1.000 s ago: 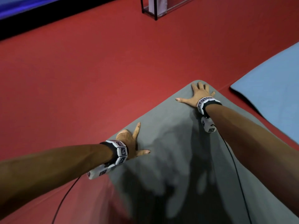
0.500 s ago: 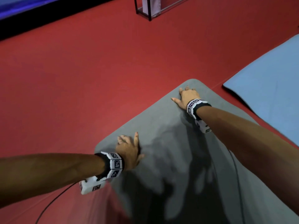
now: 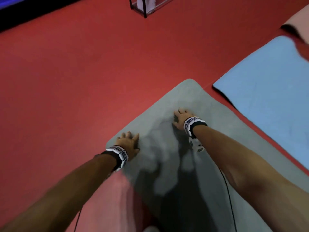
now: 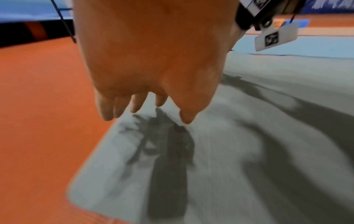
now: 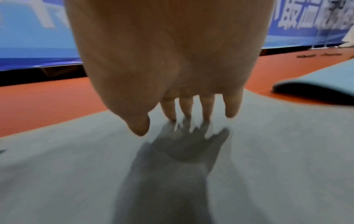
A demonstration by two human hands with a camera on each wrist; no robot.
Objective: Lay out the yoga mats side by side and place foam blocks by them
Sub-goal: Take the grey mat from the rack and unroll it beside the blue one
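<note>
The flat grey foam yoga mat is spread at frame centre, beside the light blue mat at right. Left hand and right hand are kept above it, fingers relaxed, nothing held.

Both my arms reach forward and down, bare to the wrists, each wrist wearing a marker band. My left hand is palm down, its 4 fingers straight and close together. My right hand sits farther ahead, palm down, fingers extended and slightly spread.
</note>
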